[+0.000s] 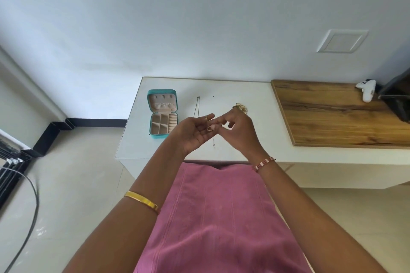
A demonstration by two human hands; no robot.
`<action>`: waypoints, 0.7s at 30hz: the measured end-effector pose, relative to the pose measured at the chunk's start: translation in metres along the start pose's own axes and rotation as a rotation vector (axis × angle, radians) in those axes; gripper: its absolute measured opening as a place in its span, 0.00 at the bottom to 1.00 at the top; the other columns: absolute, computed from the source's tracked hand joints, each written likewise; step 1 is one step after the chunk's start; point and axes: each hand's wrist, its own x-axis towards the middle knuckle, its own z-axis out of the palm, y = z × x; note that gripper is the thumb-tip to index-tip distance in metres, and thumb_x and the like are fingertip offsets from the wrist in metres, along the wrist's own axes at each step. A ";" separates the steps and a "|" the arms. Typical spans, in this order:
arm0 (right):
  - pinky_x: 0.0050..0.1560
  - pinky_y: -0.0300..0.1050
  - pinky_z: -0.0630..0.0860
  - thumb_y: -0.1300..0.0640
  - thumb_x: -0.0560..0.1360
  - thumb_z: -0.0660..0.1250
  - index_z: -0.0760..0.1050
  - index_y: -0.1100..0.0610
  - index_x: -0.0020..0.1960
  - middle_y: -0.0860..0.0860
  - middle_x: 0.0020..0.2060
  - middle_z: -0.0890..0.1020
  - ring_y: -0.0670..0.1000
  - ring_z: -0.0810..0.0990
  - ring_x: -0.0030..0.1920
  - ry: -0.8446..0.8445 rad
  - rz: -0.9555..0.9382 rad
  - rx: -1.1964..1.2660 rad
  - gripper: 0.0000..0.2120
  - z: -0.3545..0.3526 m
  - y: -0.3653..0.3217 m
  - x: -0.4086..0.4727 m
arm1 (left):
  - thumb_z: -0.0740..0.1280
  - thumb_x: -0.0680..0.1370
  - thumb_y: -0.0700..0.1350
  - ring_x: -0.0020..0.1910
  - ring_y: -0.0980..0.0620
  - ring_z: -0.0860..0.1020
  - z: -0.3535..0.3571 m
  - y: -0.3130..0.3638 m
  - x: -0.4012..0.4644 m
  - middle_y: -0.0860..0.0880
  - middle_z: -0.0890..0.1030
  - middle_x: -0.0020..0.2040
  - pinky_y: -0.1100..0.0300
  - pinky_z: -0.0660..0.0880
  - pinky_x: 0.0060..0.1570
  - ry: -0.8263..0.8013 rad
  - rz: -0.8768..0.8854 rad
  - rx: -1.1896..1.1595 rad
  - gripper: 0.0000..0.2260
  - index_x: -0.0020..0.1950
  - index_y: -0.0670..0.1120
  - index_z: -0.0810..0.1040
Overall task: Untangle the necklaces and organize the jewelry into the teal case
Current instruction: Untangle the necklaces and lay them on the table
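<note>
A: Where is the jewelry?
B: Both hands meet above the desk [221, 86]; left hand [193, 133] and right hand [235, 131] pinch a small ring [209, 129].
A: The teal case [163, 114]?
B: Open, left of the left grip; a chain [196, 106] lies beyond it.

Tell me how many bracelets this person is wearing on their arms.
2. A gold bangle sits on the left forearm, well below the left hand. A pink beaded bracelet circles the right wrist, just under the right hand. Nothing hides the rest of either arm.
</note>
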 end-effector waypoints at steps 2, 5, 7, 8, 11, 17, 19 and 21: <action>0.39 0.37 0.70 0.60 0.70 0.71 0.82 0.58 0.41 0.51 0.36 0.79 0.42 0.72 0.34 0.083 0.089 0.146 0.02 -0.005 0.001 0.003 | 0.54 0.78 0.32 0.44 0.43 0.80 -0.001 0.000 -0.001 0.38 0.82 0.41 0.51 0.79 0.51 -0.016 0.016 0.010 0.11 0.50 0.34 0.76; 0.36 0.42 0.71 0.55 0.74 0.67 0.80 0.60 0.37 0.50 0.29 0.77 0.47 0.72 0.30 0.091 0.373 0.326 0.11 -0.011 0.006 0.009 | 0.53 0.78 0.32 0.47 0.42 0.80 0.000 0.000 -0.004 0.37 0.81 0.46 0.50 0.75 0.53 -0.060 0.005 0.030 0.12 0.52 0.34 0.76; 0.34 0.42 0.74 0.48 0.77 0.62 0.77 0.60 0.37 0.54 0.30 0.78 0.50 0.74 0.29 -0.092 0.588 0.463 0.18 -0.011 0.011 0.010 | 0.53 0.77 0.32 0.46 0.42 0.82 0.001 0.000 -0.005 0.37 0.82 0.46 0.51 0.78 0.50 -0.101 -0.022 0.036 0.13 0.53 0.34 0.76; 0.34 0.43 0.75 0.44 0.77 0.60 0.76 0.60 0.38 0.55 0.31 0.79 0.51 0.75 0.30 -0.207 0.673 0.538 0.21 -0.008 0.015 0.010 | 0.53 0.77 0.32 0.45 0.42 0.82 0.000 0.000 -0.005 0.37 0.82 0.46 0.50 0.79 0.49 -0.118 -0.037 0.047 0.14 0.54 0.34 0.76; 0.37 0.46 0.79 0.37 0.76 0.55 0.76 0.60 0.41 0.55 0.31 0.81 0.53 0.80 0.32 -0.422 0.817 0.843 0.27 0.004 0.023 0.014 | 0.54 0.77 0.32 0.45 0.45 0.83 0.000 -0.003 -0.005 0.38 0.82 0.48 0.54 0.79 0.50 -0.154 -0.080 0.106 0.14 0.56 0.34 0.76; 0.36 0.42 0.79 0.46 0.78 0.59 0.77 0.61 0.44 0.54 0.31 0.83 0.51 0.82 0.31 -0.314 0.806 1.059 0.19 0.008 0.027 0.043 | 0.57 0.76 0.26 0.44 0.48 0.83 -0.009 -0.009 0.002 0.42 0.83 0.45 0.55 0.80 0.49 -0.128 -0.084 0.273 0.14 0.57 0.35 0.75; 0.36 0.40 0.79 0.52 0.78 0.61 0.76 0.60 0.43 0.53 0.30 0.83 0.49 0.83 0.30 -0.246 0.795 1.069 0.12 0.005 0.028 0.054 | 0.57 0.75 0.25 0.46 0.47 0.81 -0.013 -0.010 0.007 0.42 0.81 0.47 0.55 0.77 0.51 -0.079 -0.079 0.325 0.15 0.59 0.34 0.74; 0.37 0.40 0.79 0.57 0.78 0.61 0.76 0.60 0.43 0.51 0.29 0.83 0.48 0.82 0.30 -0.223 0.793 1.067 0.09 0.002 0.029 0.065 | 0.57 0.75 0.25 0.46 0.47 0.80 -0.016 -0.012 0.013 0.41 0.80 0.48 0.55 0.77 0.50 -0.049 -0.078 0.359 0.15 0.59 0.35 0.74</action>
